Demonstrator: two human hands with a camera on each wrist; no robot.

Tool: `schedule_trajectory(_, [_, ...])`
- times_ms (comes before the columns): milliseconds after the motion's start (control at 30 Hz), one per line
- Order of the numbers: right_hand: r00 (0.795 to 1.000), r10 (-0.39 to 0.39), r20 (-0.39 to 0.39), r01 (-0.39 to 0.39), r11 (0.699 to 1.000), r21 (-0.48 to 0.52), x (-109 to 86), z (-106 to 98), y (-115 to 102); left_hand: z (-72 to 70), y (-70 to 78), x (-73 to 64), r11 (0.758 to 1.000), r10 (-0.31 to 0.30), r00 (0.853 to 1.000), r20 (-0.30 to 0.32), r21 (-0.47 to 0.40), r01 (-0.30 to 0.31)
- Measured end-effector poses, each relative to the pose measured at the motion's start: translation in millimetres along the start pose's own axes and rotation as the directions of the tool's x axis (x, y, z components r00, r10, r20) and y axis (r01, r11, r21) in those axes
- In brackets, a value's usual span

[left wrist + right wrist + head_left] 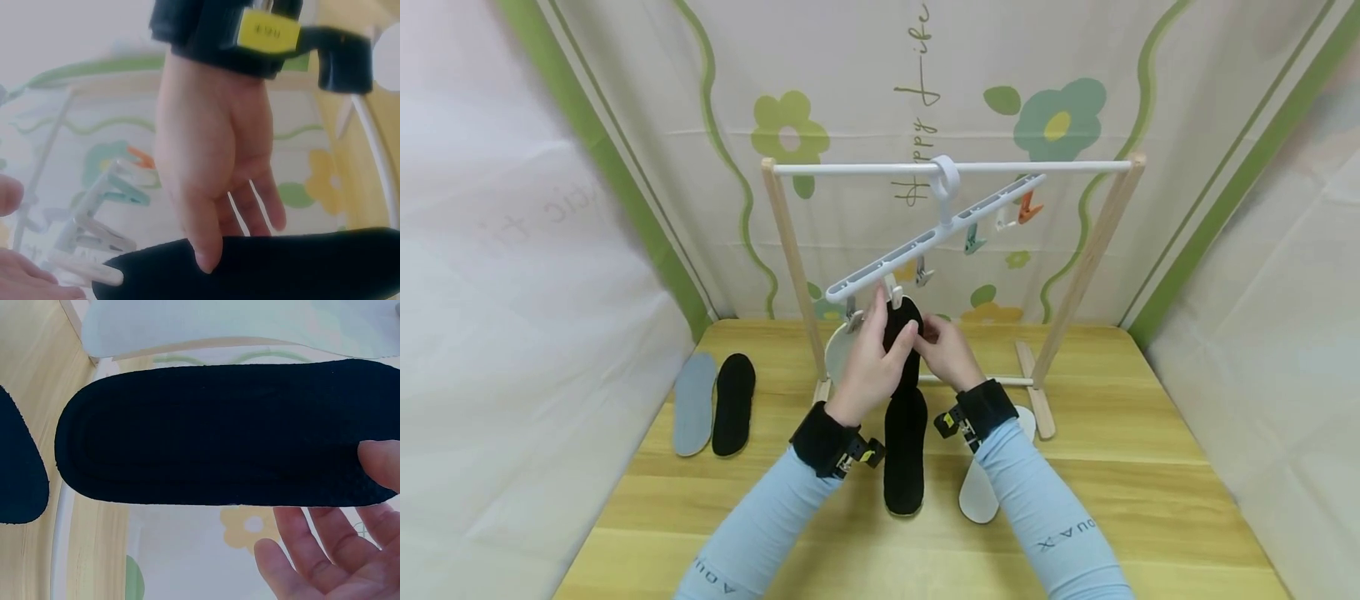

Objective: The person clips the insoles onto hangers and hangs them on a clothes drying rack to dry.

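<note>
A black insole (912,367) hangs upright under the low left end of a white clip hanger (936,237). In the left wrist view, a whitish clip (94,270) overlaps the insole's top edge. My right hand (951,352) pinches the insole at its right edge, thumb in front and fingers behind, as the right wrist view shows. Beside the clip, my left hand (872,362) holds its index finger fairly straight. Its thumb lies apart from that finger, in front of the insole in the head view. A pale insole (837,350) hangs behind the left hand.
The hanger hooks over the rod of a wooden stand (1086,267) and tilts down to the left. Several clips, one an orange clip (1030,208), hang along it. On the table lie a grey insole (695,404), two black insoles (905,454) and a white insole (979,496).
</note>
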State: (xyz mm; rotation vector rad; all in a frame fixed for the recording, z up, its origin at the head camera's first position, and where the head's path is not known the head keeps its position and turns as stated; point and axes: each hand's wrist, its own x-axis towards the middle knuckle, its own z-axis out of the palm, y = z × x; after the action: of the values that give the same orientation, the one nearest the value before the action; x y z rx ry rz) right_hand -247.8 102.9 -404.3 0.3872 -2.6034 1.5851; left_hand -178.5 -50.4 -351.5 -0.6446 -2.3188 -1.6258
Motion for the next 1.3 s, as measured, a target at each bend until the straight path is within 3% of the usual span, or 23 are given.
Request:
schedule_trajectory(267, [1.000,0.006,0.000,-0.006,1.000,0.024,1.1,-0.5,1.6,-1.8,5.0,-16.4,1.000,0.017,0.999,0.038,-0.012,-0.017])
schedule_trajectory(700, [0.999,0.034,0.026,-0.035,0.999,0.037,1.7,-9.1,9.4,-6.5,-1.7,-46.1,0.999,0.052,0.998,0.025,0.009,-0.052])
schedule_trajectory(933, [1.000,0.014,0.028,-0.015,0.999,0.046,-1.0,-16.3,19.4,-6.3,-11.0,-62.3,0.999,0.010,1.000,0.008,-0.032,-0.010])
schedule_trajectory(1067, [0.999,0.006,0.035,-0.006,1.000,0.021,-6.5,-24.3,26.2,-3.6,-23.5,-74.8,0.998,-0.011,1.000,0.010,-0.058,0.012])
schedule_trajectory(1167, [0.999,0.009,0.043,-0.009,1.000,-0.005,-13.8,-32.2,30.4,-2.4,-35.0,-85.3,0.991,-0.069,0.997,0.022,-0.115,0.072])
schedule_trajectory(1300, [0.999,0.010,0.039,-0.008,0.999,-0.046,-27.7,-42.6,35.6,-4.4,-48.2,-99.7,0.964,-0.185,0.982,0.025,-0.192,0.186])
